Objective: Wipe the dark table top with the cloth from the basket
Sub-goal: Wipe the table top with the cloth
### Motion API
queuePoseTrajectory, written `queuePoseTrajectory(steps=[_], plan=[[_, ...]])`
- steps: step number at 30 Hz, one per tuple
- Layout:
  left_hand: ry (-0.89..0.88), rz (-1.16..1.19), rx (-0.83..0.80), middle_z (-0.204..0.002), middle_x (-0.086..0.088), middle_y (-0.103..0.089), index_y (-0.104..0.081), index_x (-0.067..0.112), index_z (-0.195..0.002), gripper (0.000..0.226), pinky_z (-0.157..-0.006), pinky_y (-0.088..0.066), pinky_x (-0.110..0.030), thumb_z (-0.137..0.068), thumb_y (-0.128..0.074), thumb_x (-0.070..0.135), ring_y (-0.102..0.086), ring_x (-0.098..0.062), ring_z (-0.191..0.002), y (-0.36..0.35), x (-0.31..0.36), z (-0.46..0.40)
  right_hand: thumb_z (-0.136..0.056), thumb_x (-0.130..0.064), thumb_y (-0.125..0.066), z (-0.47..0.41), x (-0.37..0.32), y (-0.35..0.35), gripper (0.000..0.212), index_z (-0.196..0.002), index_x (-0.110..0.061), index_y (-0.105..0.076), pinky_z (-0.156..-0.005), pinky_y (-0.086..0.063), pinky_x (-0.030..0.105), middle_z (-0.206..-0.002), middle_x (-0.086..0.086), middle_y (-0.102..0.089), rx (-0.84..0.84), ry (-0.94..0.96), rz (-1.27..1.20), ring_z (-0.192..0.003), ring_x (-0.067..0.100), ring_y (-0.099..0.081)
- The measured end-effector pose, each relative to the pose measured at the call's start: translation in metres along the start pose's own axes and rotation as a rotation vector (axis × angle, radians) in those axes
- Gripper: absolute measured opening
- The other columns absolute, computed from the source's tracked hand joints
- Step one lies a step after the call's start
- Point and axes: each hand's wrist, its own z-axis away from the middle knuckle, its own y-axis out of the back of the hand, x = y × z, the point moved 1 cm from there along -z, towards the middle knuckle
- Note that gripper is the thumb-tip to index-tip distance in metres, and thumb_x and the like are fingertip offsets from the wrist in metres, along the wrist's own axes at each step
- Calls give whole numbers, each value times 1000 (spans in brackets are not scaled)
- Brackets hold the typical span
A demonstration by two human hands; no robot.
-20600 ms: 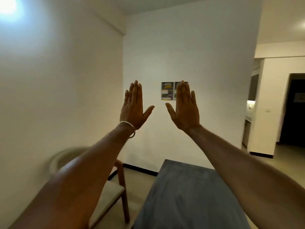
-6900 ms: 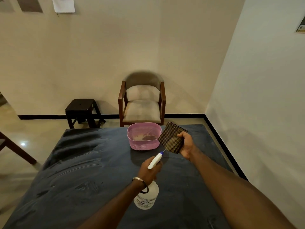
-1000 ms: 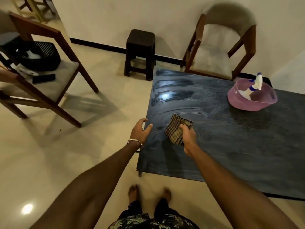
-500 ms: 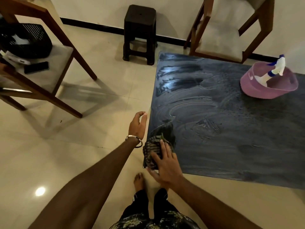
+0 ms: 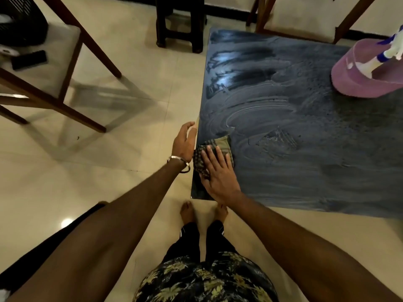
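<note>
The dark table top [image 5: 305, 153] fills the right of the head view, streaked with wet wipe marks. A checked brown cloth [image 5: 220, 147] lies flat near the table's near left corner. My right hand [image 5: 218, 173] presses down on it with fingers spread. My left hand [image 5: 185, 140] rests against the table's left edge, just left of the cloth, fingers apart and holding nothing. The pink basket [image 5: 353, 79] stands at the far right with a white spray bottle [image 5: 390, 53] leaning in it.
A dark stool [image 5: 181, 22] stands on the tiled floor beyond the table's far left corner. A wooden chair [image 5: 305, 18] is behind the table. Another wooden chair [image 5: 54, 68] at left carries a phone [image 5: 29, 59]. My bare feet [image 5: 187, 212] are at the near corner.
My right hand has pushed the cloth a little farther up the table's left edge. The left hand stays at that edge. The view has tilted further down.
</note>
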Motion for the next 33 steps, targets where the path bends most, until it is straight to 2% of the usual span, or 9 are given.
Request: queuePoseTrajectory(steps=[3, 7, 10, 15, 19, 21, 24, 28, 33], plan=[[7, -6, -24, -130, -1, -58, -54, 14, -130, 34, -97, -37, -18, -102, -40, 29, -50, -11, -116, -2, 0, 0, -94, -47, -37, 50, -17, -21, 75, -160, -22, -12, -123, 1, 51, -167, 2, -5, 3, 26, -42, -154, 26, 6], [-1, 20, -34, -122, 4, -57, -54, 13, -129, 32, -82, -33, 4, -103, -40, 27, -50, -9, -111, -6, 4, 0, -96, -48, -41, 72, -21, -30, 75, -160, -27, -8, -123, 1, 49, -168, -2, -3, -8, 47, -68, -154, 23, 8], [7, 70, -70, -118, 5, -59, -55, 15, -126, 34, -91, -40, -12, -100, -43, 34, -53, -11, -111, -10, 8, -1, -96, -48, -41, 32, -9, -20, 73, -159, -25, -13, -123, -4, 50, -167, 0, -7, 19, 40, -26, -154, 24, 4], [21, 75, -67, -120, 2, -63, -57, 20, -123, 49, -101, -45, -33, -89, -43, 52, -58, -15, -113, -13, 10, -7, -98, -46, -40, -51, 0, 11, 75, -160, -21, -7, -123, 2, 51, -168, 4, 0, 25, -186, -31, -153, 27, 8], [18, 57, -52, -129, -1, -59, -53, 17, -130, 43, -104, -41, -30, -97, -43, 42, -53, -16, -120, -11, 9, -6, -96, -47, -32, -16, -20, -2, 75, -160, -21, -5, -123, 0, 52, -167, 4, 2, 30, -168, -17, -153, 28, 10], [23, 44, -63, -132, -1, -57, -51, 17, -133, 44, -103, -41, -28, -98, -42, 41, -52, -18, -121, -11, 5, -6, -97, -47, -35, 23, -37, -17, 74, -160, -23, -4, -123, 1, 51, -167, 2, 1, 34, -136, -29, -153, 26, 11], [18, 36, -95, -132, -2, -57, -50, 19, -133, 51, -106, -43, -36, -93, -40, 50, -53, -19, -121, -15, 6, -6, -96, -48, -44, 63, -43, -32, 78, -160, -28, -5, -123, 4, 48, -167, -2, 1, 26, -102, -65, -154, 23, 9], [10, 63, -104, -136, -5, -54, -49, 14, -135, 45, -110, -40, -36, -99, -42, 41, -50, -20, -126, -24, 18, -8, -95, -50, -38, 68, -4, -24, 76, -159, -32, -1, -123, 5, 45, -167, -6, 7, 17, -164, -75, -153, 18, 11], [-17, 60, -110, -137, -3, -53, -48, 15, -136, 44, -110, -40, -35, -100, -41, 39, -50, -18, -125, -33, 31, -23, -87, -49, -37, 60, 96, 9, 81, -160, -25, -9, -124, -3, 50, -168, 2, -2, 99, -450, -45, -154, 25, 4]])
